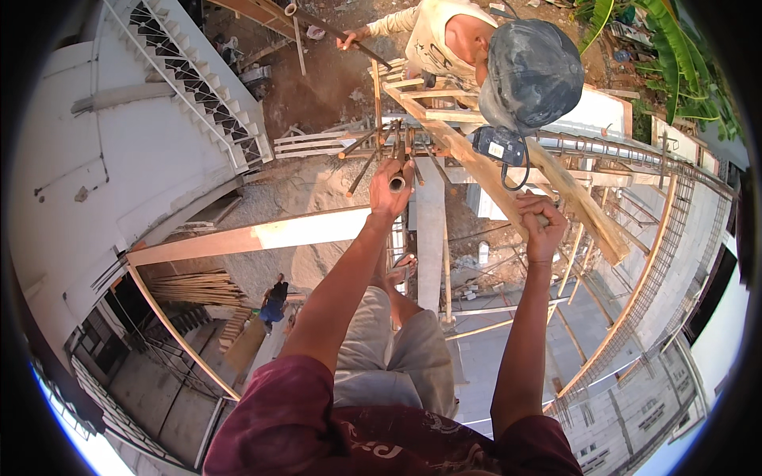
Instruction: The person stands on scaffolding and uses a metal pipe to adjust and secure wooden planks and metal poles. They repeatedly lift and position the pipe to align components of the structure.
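My left hand (389,190) is wrapped round a rusty metal pipe (397,184), whose hollow end faces up at me. Closed at the near end of a long wooden beam (476,155), my right hand (543,218) has its fingers curled over the timber. Further rusty rods (359,145) fan out just beyond my left hand. Across from me a co-worker in a cream shirt (435,49) and dark cap (533,75) grips another long pipe (325,29) with one hand.
A second wooden beam (583,202) lies right of the first. Below my sandalled foot (402,268), a grey plank (429,238) spans a drop. A board (254,238) runs left, rebar cage (663,262) curves right. A person in blue (274,305) is far below.
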The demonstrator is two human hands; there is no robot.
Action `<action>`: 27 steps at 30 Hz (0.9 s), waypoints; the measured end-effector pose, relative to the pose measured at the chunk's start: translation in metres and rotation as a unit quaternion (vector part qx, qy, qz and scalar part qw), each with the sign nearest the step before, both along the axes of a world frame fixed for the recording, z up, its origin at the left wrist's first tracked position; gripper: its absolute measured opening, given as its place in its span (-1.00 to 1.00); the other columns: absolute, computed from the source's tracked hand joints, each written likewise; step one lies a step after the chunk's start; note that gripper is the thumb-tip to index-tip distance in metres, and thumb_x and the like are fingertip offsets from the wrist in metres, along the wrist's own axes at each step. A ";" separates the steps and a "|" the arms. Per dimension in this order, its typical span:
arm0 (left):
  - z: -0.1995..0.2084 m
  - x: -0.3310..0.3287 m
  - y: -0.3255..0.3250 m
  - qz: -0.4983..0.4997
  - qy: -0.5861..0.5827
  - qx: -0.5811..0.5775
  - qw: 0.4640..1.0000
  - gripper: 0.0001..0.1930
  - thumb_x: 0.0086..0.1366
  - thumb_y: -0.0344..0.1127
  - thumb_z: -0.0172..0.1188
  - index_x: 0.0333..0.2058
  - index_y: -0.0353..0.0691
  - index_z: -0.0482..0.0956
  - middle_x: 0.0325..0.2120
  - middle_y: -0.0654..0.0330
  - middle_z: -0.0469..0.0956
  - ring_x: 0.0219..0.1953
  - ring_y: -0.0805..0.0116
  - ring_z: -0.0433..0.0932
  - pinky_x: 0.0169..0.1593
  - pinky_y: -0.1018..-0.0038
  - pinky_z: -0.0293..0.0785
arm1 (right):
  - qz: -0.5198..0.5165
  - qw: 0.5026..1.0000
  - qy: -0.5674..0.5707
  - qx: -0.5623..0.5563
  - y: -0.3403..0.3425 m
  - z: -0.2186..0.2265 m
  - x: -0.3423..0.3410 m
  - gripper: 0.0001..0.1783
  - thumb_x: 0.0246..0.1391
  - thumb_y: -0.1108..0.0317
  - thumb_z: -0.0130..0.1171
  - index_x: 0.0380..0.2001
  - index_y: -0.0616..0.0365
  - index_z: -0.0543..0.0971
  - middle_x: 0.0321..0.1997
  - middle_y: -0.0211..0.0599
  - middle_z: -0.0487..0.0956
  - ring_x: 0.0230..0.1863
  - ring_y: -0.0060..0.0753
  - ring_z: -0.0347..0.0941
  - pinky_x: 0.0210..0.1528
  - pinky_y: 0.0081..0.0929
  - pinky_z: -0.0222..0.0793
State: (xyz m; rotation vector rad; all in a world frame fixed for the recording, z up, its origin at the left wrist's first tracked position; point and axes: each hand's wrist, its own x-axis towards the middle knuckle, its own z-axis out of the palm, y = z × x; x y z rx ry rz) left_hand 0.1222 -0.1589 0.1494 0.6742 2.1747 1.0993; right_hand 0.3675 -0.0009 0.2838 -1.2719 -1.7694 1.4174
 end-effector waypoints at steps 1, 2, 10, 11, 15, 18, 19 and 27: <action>-0.001 -0.002 0.001 0.040 -0.034 -0.019 0.998 -0.68 0.41 -0.10 0.22 -0.32 -0.29 0.67 -0.35 -0.01 0.58 -0.28 -0.07 0.59 -0.16 0.13 0.49 | 0.001 1.000 -0.006 -0.003 0.001 0.000 -0.001 -0.87 -0.18 0.70 0.11 -0.55 0.32 0.60 -0.34 -0.19 0.69 -0.12 -0.23 0.62 0.32 -0.08 0.39; -0.001 -0.004 0.004 0.075 -0.071 -0.037 0.994 -0.68 0.41 -0.10 0.22 -0.28 -0.29 0.67 -0.35 -0.01 0.59 -0.29 -0.06 0.60 -0.17 0.14 0.49 | -0.001 1.000 -0.013 -0.009 0.002 0.001 -0.004 -0.88 -0.17 0.70 0.12 -0.55 0.31 0.61 -0.34 -0.19 0.69 -0.11 -0.23 0.62 0.33 -0.07 0.38; -0.006 0.008 0.019 0.073 -0.033 0.096 0.992 -0.80 0.31 -0.35 0.38 -0.43 -0.32 0.60 -0.37 0.10 0.58 -0.32 0.07 0.58 -0.22 0.22 0.51 | -0.019 0.999 -0.009 -0.032 0.001 0.000 -0.003 -0.90 -0.19 0.68 0.19 -0.54 0.28 0.60 -0.33 -0.17 0.69 -0.07 -0.20 0.62 0.29 -0.10 0.39; -0.010 0.007 0.018 0.050 0.039 0.112 0.992 -0.81 0.29 -0.37 0.39 -0.45 -0.30 0.60 -0.37 0.13 0.57 -0.29 0.07 0.57 -0.21 0.20 0.51 | -0.019 0.999 -0.019 -0.028 0.001 0.000 0.000 -0.90 -0.20 0.68 0.19 -0.54 0.29 0.60 -0.33 -0.16 0.69 -0.07 -0.19 0.62 0.27 -0.11 0.39; -0.011 0.014 0.013 -0.023 0.064 0.078 0.995 -0.80 0.26 -0.36 0.42 -0.47 -0.28 0.59 -0.38 0.17 0.55 -0.27 0.09 0.56 -0.21 0.18 0.52 | -0.005 0.999 -0.025 -0.021 0.003 -0.001 0.002 -0.94 -0.20 0.63 0.20 -0.56 0.28 0.60 -0.33 -0.15 0.69 -0.08 -0.16 0.61 0.26 -0.09 0.38; -0.005 0.022 0.011 -0.047 0.132 0.074 0.987 -0.88 0.24 -0.46 0.40 -0.46 -0.30 0.64 -0.45 0.16 0.55 -0.31 0.16 0.55 -0.25 0.29 0.51 | -0.007 1.000 -0.015 -0.025 0.004 -0.003 0.001 -0.96 -0.20 0.60 0.20 -0.56 0.27 0.60 -0.33 -0.14 0.69 -0.07 -0.17 0.61 0.27 -0.09 0.38; -0.002 0.024 0.014 -0.046 0.151 0.076 0.984 -0.85 0.22 -0.43 0.43 -0.48 -0.27 0.63 -0.45 0.18 0.56 -0.33 0.15 0.54 -0.28 0.24 0.48 | -0.005 1.000 -0.019 -0.024 0.004 -0.002 -0.001 -0.95 -0.20 0.60 0.20 -0.56 0.27 0.59 -0.33 -0.14 0.69 -0.07 -0.16 0.61 0.28 -0.09 0.38; -0.016 0.006 0.035 0.088 0.169 0.105 0.976 -0.75 0.29 -0.36 0.37 -0.50 -0.27 0.51 -0.43 0.12 0.50 -0.35 0.07 0.44 -0.23 0.19 0.37 | -0.012 1.000 -0.020 -0.017 0.002 0.001 -0.004 -0.87 -0.24 0.68 0.09 -0.55 0.28 0.57 -0.34 -0.16 0.69 -0.09 -0.18 0.63 0.34 -0.05 0.37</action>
